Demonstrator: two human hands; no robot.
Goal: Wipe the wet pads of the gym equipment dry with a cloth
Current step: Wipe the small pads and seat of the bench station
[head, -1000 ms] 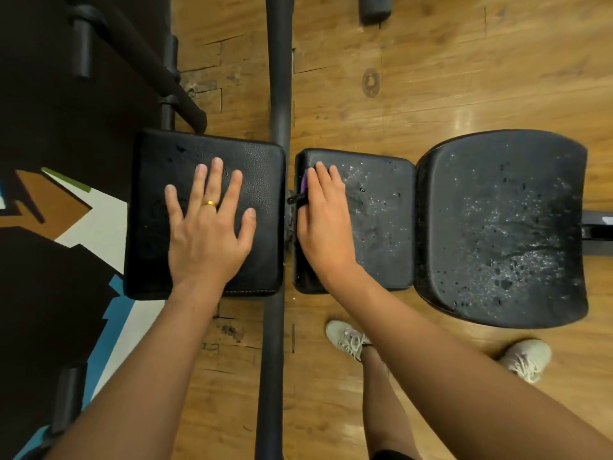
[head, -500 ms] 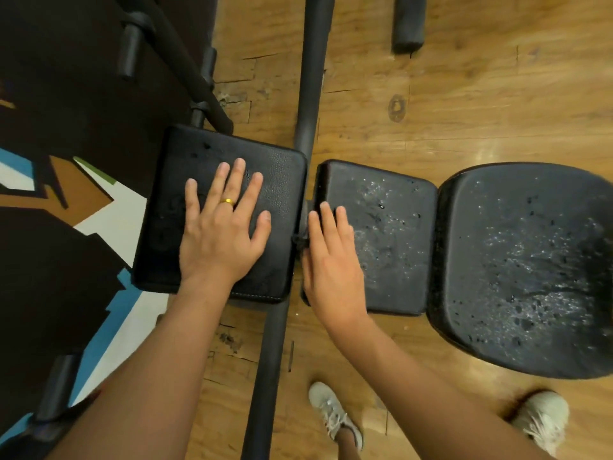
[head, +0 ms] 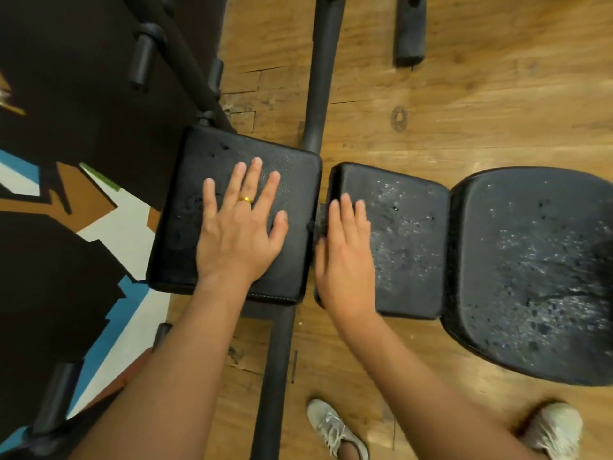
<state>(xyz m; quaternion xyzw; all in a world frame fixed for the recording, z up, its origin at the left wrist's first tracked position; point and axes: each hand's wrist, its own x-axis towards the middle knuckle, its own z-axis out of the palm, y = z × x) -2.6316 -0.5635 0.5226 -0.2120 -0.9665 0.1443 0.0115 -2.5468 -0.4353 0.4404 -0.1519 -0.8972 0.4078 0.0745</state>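
Left grip (head: pixel 237 234) is spread flat on left pad (head: pixel 175 227); right grip (head: pixel 346 250), pressed together, is laid on middle pad (head: pixel 408 247).
Droplets are seen on seat pad (head: pixel 530 277).

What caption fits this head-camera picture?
Left hand flat on the left pad, right hand on the wet middle pad.

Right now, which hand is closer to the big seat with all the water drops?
The right hand. It lies flat on the middle pad, the one beside the big seat. The left hand rests on the left pad, one pad farther away.
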